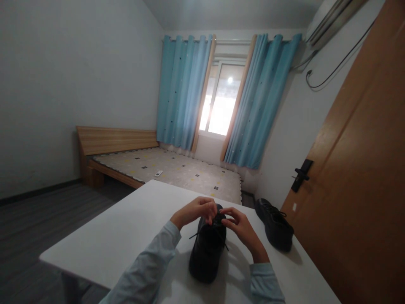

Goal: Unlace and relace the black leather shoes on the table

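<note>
On the table (110,236), between near and far edges, the black shoe (205,264) sits at your left hand (205,210) and right hand (238,223); you can't tell whether either grip pinches anything. Lace ends (193,236) hang loose, no bow showing yet.

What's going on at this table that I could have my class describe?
A person's left hand and right hand are at the laced part of a black shoe on the white table. Whether they grip the laces is unclear. A second black shoe lies to the right.
</note>
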The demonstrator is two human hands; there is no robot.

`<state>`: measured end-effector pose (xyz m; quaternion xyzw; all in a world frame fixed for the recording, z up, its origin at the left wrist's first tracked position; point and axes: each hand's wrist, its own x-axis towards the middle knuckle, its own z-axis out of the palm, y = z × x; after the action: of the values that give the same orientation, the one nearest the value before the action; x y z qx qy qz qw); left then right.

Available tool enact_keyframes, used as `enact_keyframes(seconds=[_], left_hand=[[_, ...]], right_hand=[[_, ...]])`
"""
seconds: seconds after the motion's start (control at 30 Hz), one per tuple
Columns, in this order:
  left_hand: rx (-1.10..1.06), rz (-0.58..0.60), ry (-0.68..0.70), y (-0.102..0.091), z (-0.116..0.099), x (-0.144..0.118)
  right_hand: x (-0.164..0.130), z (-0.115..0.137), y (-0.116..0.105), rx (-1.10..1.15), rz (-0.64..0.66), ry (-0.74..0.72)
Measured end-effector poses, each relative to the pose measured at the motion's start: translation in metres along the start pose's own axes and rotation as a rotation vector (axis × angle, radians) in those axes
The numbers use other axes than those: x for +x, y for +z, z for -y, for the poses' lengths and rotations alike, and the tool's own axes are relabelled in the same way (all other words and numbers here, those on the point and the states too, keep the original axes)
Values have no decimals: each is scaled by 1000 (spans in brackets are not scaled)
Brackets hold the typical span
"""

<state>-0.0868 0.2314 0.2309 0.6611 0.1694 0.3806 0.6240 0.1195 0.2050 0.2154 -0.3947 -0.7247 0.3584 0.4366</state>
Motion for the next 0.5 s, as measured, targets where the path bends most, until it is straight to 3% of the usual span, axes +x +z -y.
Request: enact_keyframes(seconds=[0.13,0.2,0.37,0.5], left_hand=[[158,-327,20,-6,8,9],[293,-423,-24,-13,17,13],[616,-421,-133,-28,37,15],[765,-370,-163,-26,38,13]], right_hand=[[5,-6,-1,-27,-175,4],[8,-13,-1,-86,-255,24],[12,-26,1,-166,-282,45],[14,-26,6,-175,-249,70]])
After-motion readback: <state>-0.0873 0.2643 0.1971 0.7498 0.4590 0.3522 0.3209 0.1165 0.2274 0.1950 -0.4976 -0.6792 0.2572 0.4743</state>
